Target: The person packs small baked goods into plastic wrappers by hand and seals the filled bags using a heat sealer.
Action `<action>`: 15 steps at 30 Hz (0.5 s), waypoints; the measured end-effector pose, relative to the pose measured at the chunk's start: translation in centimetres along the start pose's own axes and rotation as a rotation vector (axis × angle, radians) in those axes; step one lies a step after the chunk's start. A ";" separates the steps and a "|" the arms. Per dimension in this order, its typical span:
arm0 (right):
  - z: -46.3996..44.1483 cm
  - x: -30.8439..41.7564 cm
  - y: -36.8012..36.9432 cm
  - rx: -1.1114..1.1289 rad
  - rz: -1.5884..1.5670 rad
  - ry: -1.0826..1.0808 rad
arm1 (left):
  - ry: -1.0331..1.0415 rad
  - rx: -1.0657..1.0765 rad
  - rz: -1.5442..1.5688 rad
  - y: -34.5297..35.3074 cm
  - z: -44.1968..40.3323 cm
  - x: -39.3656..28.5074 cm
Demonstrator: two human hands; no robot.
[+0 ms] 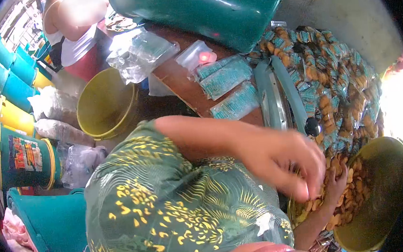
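My left hand reaches across in front of my patterned green shirt, its fingers curled in and blurred. Anything inside that curl is hidden. Beyond and lower, my right hand rests among loose round brown biscuits, fingers apart and touching them. These biscuits lie in a yellow tub tilted toward me. Just past my left hand stands a teal bar sealer with a black knob. Flat printed plastic bags lie beside it.
Filled biscuit packs are heaped behind the sealer. A large green drum leans over the brown table. Clear plastic bags sit at its edge. A yellow tub, several buckets and a person are at the left.
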State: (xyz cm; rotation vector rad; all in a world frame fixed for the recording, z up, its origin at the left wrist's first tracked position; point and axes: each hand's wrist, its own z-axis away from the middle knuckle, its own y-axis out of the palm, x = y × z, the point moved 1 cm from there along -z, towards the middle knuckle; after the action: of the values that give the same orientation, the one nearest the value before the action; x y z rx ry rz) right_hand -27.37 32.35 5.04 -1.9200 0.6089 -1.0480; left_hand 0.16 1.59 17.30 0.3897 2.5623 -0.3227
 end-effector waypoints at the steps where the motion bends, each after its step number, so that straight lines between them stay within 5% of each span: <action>1: 1.3 -1.1 0.0 0.015 0.029 0.047 | -0.065 -0.109 -0.157 -1.8 2.3 0.1; 5: 6.2 -1.5 0.8 0.072 0.079 0.221 | -0.635 -0.535 -0.977 -8.1 12.4 2.1; 7: 8.0 2.4 0.9 0.082 0.013 0.296 | -0.919 -0.546 -1.177 -9.8 15.2 2.5; 10: 8.0 2.6 0.4 0.172 0.321 0.117 | -0.980 -0.424 -1.446 -11.1 18.8 5.3; 15: 9.1 5.6 -0.7 0.067 0.363 0.051 | -1.179 -0.282 -1.612 -10.2 19.0 6.6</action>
State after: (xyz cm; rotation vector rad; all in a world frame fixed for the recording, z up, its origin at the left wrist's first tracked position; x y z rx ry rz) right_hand -16.67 32.70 5.35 -1.6494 0.9012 -0.8739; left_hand 0.06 -12.24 -0.56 -1.5506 1.1546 -0.4742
